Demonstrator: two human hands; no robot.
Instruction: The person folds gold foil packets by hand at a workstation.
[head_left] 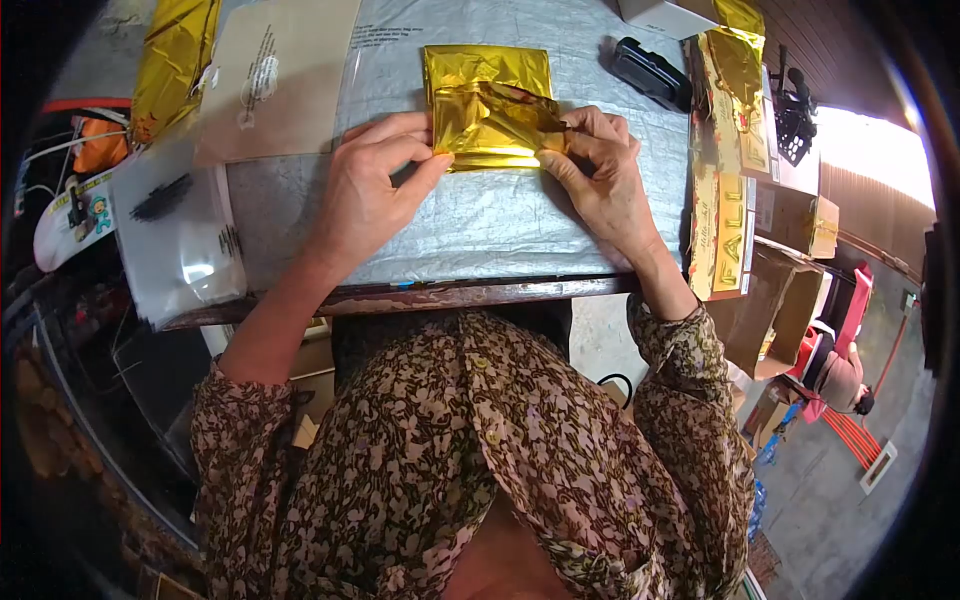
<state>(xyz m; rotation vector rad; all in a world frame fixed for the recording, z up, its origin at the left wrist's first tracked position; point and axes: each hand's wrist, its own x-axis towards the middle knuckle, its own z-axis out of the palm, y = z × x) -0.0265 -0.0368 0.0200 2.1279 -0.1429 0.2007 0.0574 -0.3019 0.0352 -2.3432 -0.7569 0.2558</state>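
Your left grip [380, 180] pinches gold foil [488, 115], 7 o'clock | right grip [606, 170] pinches it, 4 o'clock | likely steadying folds

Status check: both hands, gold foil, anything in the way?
Left hand touching gold foil at left, right hand gripping it at right. Foil folded, creased. No obstruction seen; black case sits apart.

This looks like a workshop or packing room: a sheet-covered worktable [480, 225], an open cardboard box [778, 312], a grey concrete floor [825, 520], 1 other person [836, 382] beyond.
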